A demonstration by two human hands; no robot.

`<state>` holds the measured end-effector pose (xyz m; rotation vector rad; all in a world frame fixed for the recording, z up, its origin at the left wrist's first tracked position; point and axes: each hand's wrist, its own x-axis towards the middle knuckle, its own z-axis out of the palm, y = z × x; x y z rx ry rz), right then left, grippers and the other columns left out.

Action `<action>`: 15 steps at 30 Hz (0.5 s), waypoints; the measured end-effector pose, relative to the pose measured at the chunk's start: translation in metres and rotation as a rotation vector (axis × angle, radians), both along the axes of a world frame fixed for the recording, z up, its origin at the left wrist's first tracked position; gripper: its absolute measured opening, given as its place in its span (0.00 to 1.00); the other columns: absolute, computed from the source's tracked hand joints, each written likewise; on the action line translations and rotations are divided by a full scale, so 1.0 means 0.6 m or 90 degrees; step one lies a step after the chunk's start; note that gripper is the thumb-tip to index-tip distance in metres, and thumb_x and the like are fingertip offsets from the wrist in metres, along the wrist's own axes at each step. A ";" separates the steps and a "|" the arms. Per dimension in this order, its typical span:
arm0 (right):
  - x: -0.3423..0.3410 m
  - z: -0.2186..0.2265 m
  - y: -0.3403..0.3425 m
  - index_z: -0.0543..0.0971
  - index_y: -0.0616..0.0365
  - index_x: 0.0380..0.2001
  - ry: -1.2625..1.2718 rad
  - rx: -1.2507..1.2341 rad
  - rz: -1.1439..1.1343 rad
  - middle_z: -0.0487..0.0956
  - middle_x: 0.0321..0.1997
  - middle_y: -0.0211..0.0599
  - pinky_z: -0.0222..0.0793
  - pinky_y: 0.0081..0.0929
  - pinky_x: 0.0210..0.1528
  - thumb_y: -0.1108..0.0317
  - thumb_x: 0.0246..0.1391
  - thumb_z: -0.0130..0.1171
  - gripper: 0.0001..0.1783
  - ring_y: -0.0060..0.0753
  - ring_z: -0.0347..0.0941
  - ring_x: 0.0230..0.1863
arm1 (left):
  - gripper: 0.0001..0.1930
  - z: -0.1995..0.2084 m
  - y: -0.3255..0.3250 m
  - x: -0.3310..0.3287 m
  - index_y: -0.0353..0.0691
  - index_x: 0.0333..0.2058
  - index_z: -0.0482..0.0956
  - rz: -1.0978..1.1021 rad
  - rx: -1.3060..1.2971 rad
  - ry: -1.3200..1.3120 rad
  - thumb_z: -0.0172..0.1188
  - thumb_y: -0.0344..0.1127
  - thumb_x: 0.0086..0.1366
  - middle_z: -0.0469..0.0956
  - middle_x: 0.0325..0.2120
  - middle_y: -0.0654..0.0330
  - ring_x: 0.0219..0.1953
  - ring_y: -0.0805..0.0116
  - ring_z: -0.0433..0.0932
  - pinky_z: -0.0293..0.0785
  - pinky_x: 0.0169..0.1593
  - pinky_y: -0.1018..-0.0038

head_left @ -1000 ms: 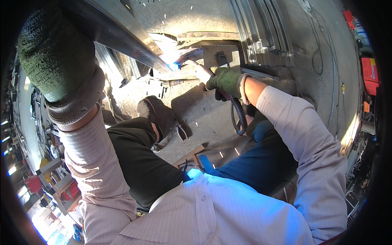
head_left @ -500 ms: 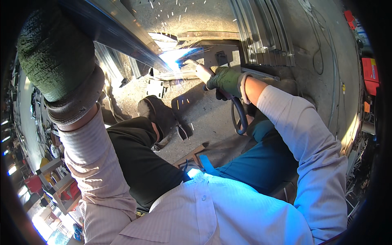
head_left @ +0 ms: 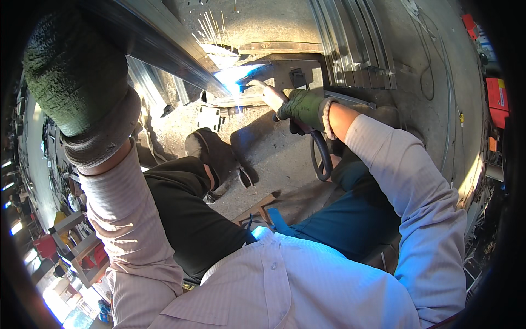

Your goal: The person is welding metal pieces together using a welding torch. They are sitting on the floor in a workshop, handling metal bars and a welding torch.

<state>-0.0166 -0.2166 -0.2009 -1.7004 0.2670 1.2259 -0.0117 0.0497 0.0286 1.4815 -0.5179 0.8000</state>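
Note:
My right hand [head_left: 304, 108], in a green work glove, is closed round a welding torch [head_left: 273, 97]. The torch tip points left at a bright blue-white arc, where the lower end of a long metal beam [head_left: 170, 49] meets a flat metal plate [head_left: 308, 70] on the floor. From the torch a thick black cable [head_left: 321, 159] loops down beside my right knee. My left hand [head_left: 74, 77], also in a green glove, is raised close to the camera at the upper left, by the upper part of the beam. Its fingers are lost in the dark rim.
Long metal profiles [head_left: 353, 46] lie at the upper right, with thin cables [head_left: 427, 55] on the floor beyond. A hinge-like metal piece [head_left: 209, 118] sits just below the arc. Pliers [head_left: 245, 176] lie by my left shoe [head_left: 208, 151]. A red case [head_left: 497, 102] stands far right.
The arc's glow has shrunk a little, and the sparks now fan out in streaks above it. Both hands, the torch and the beam look nearly unmoved.

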 end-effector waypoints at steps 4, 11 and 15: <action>0.005 -0.021 -0.007 0.79 0.63 0.47 -0.074 -0.005 0.079 0.80 0.24 0.50 0.77 0.42 0.25 0.67 0.54 0.74 0.21 0.42 0.80 0.20 | 0.21 0.000 -0.001 -0.002 0.42 0.56 0.81 0.004 -0.001 -0.001 0.70 0.44 0.69 0.82 0.45 0.61 0.48 0.66 0.79 0.73 0.57 0.65; 0.021 -0.018 -0.032 0.81 0.59 0.47 -0.139 -0.026 0.071 0.84 0.31 0.42 0.80 0.39 0.28 0.69 0.51 0.75 0.20 0.44 0.85 0.24 | 0.21 0.000 0.000 -0.004 0.42 0.56 0.81 0.009 -0.005 -0.005 0.70 0.43 0.69 0.82 0.45 0.61 0.49 0.65 0.79 0.73 0.57 0.65; 0.023 0.009 -0.027 0.77 0.56 0.45 -0.110 -0.042 0.074 0.82 0.26 0.46 0.75 0.44 0.21 0.71 0.58 0.71 0.15 0.41 0.84 0.22 | 0.21 -0.002 0.002 -0.006 0.41 0.56 0.80 0.016 -0.006 -0.005 0.70 0.43 0.69 0.82 0.45 0.61 0.49 0.65 0.79 0.73 0.58 0.65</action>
